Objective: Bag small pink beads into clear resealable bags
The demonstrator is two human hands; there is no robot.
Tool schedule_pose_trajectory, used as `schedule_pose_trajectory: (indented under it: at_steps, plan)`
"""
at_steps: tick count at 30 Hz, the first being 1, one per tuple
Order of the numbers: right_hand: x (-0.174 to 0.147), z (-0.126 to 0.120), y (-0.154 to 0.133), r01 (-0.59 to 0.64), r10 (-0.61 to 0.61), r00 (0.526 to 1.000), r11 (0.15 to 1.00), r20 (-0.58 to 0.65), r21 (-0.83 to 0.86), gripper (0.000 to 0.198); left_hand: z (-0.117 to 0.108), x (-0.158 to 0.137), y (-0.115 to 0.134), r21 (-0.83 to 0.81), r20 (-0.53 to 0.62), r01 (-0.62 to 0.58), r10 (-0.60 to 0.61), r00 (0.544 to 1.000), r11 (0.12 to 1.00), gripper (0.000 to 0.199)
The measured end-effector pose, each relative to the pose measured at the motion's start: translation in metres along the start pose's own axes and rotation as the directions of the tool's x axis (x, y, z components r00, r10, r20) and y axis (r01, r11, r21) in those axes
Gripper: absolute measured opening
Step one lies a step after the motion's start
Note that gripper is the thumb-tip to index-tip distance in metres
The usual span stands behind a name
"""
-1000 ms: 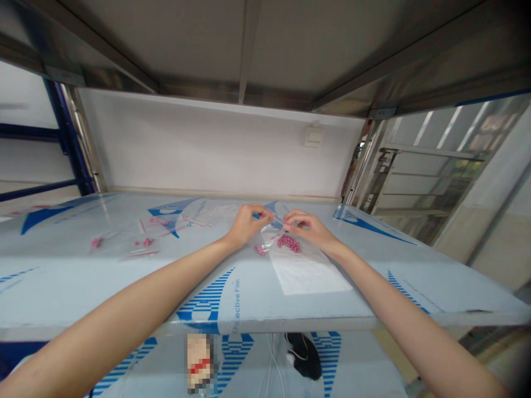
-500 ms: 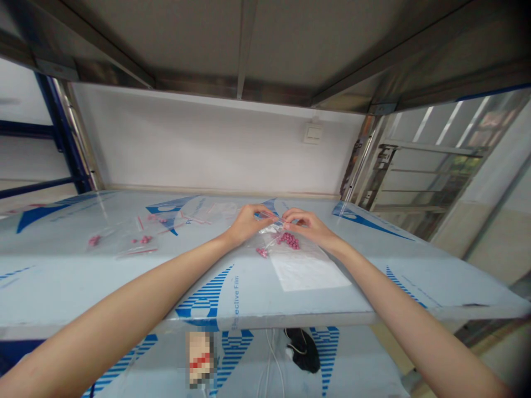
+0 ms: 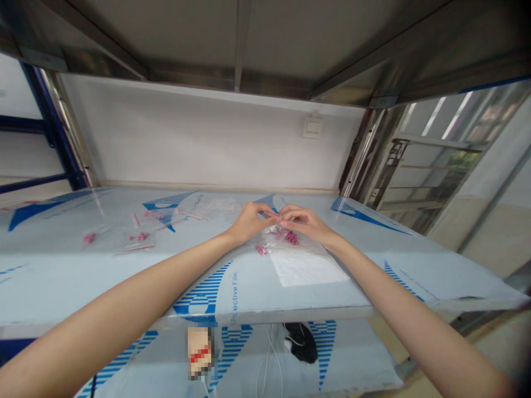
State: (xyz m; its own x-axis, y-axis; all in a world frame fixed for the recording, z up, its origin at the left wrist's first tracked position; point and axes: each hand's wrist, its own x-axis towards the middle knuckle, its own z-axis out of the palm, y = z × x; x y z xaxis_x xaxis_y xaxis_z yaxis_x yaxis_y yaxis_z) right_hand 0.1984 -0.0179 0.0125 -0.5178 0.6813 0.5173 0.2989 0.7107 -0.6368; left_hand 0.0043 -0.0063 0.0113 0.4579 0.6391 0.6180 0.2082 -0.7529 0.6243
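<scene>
At the middle of the worktop point(image 3: 62, 282), near the far left corner of a white sheet point(image 3: 309, 268), a small clear bag point(image 3: 274, 229), with its mouth pinched between the fingertips of both left hand point(image 3: 250, 219) and right hand point(image 3: 306, 222). Compared with a moment earlier, right hand nearer to left hand, fingertips now almost meeting; meaning, probably, less of the mouth left free between them. Low in the held bag, a few pink beads point(image 3: 260, 250), apparently inside. Just beside, on the sheet, a bead pile point(image 3: 292, 237), now less visible. Farther left on the worktop, other clear bags point(image 3: 141, 236) with small groups of pink beads, seemingly inside.
</scene>
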Motion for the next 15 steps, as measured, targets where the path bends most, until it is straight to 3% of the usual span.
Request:
schedule_pose_trajectory:
  at_steps: [8,15]
  plan:
    - [0.0007,-0.0004,-0.0027,-0.009,0.008,1.0,1.0,0.004,0.027,0.025,-0.002,0.0023,0.0001,0.032,0.037,-0.021,0.02,0.999,0.999,0.022]
    - [0.0009,-0.0002,-0.0002,-0.071,0.071,0.997,0.997,-0.021,0.0,0.028,-0.002,0.0027,-0.0011,0.033,-0.044,0.044,-0.043,0.998,0.999,0.019]
